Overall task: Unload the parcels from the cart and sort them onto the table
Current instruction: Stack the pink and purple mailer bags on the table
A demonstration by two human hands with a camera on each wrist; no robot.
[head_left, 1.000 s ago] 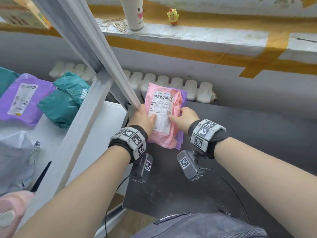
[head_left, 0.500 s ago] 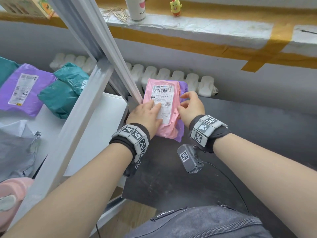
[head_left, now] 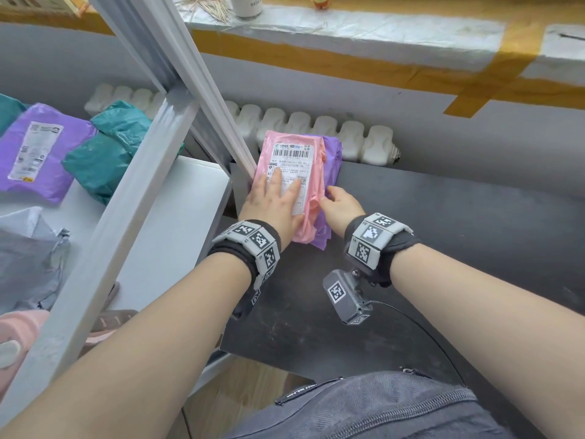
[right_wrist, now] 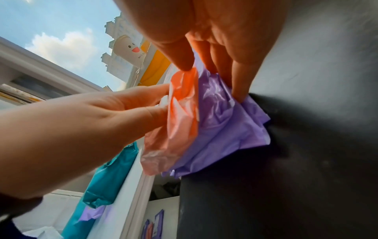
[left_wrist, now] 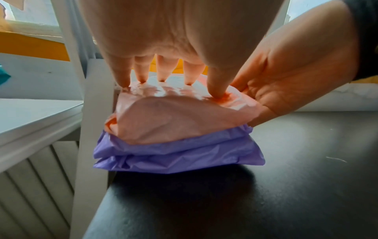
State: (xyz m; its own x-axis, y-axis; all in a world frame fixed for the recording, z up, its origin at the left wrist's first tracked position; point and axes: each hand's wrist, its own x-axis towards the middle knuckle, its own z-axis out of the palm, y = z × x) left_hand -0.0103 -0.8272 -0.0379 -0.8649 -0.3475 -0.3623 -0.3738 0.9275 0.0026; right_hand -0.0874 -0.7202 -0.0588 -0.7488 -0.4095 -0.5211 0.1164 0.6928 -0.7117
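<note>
Parcels are stacked two high at the back left corner of the dark bench [head_left: 443, 248]: a pink parcel [head_left: 311, 198] lies flat on a purple parcel [head_left: 332, 160], label up, its long axis running away from the person toward the white radiator [head_left: 348, 137] behind the bench's far edge. The purple one shows only as a strip along the right side and at the near end of the pile. The left hand [head_left: 272, 204] lies spread on the pink parcel's label, fingers straight and pressing down, nothing curled round it; the left wrist view shows all five fingertips [left_wrist: 216, 95] dimpling the film. The right hand [head_left: 340, 207] is at the pile's right edge near the near end, thumb on the pink film and fingers tucked against the purple below, so it seems to pinch that edge. Both hands are on the pile, the left above and the right at the side; squaring or releasing it looks like the step in hand. A grey frame post [head_left: 202, 99] touches the pile's left edge, so any shift would have to go right or toward the person. Left of the post, on the white cart shelf [head_left: 177, 223], lie a teal parcel [head_left: 104, 160], another purple one [head_left: 38, 153] and a grey bag [head_left: 25, 258], seemingly not yet unloaded.
</note>
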